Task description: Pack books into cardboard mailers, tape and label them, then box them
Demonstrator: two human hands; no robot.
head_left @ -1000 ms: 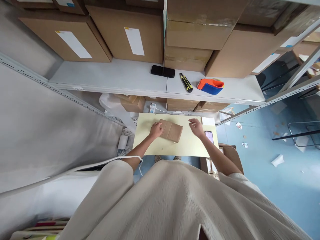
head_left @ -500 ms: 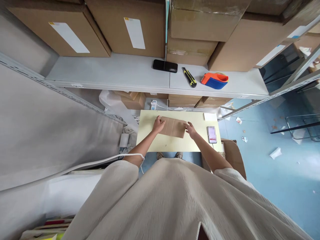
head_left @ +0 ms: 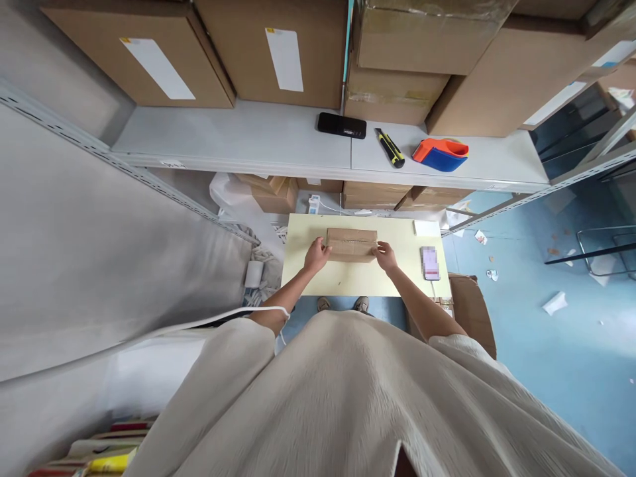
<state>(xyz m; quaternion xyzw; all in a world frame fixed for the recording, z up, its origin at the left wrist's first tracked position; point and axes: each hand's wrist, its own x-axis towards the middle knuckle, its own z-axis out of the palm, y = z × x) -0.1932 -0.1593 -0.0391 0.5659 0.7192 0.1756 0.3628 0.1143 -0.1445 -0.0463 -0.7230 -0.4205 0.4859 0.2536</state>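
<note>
A flat folded brown cardboard piece [head_left: 352,243] lies on a small pale yellow table [head_left: 358,281] below me. My left hand [head_left: 317,254] grips its left end, fingers curled over the edge. At the opposite end, my right hand [head_left: 386,256] holds the cardboard the same way. The piece sits square to the table, long side left to right.
A phone [head_left: 430,262] and a white pad [head_left: 426,227] lie on the table's right side. On the grey shelf [head_left: 238,142] above are a black phone [head_left: 341,125], a yellow utility knife [head_left: 389,147] and an orange-blue tape dispenser [head_left: 440,154], with big cartons behind. An open carton [head_left: 472,311] stands right of the table.
My right hand came in from the right and took the cardboard's right end. Both hands turned the piece from slanted to square with the table.
</note>
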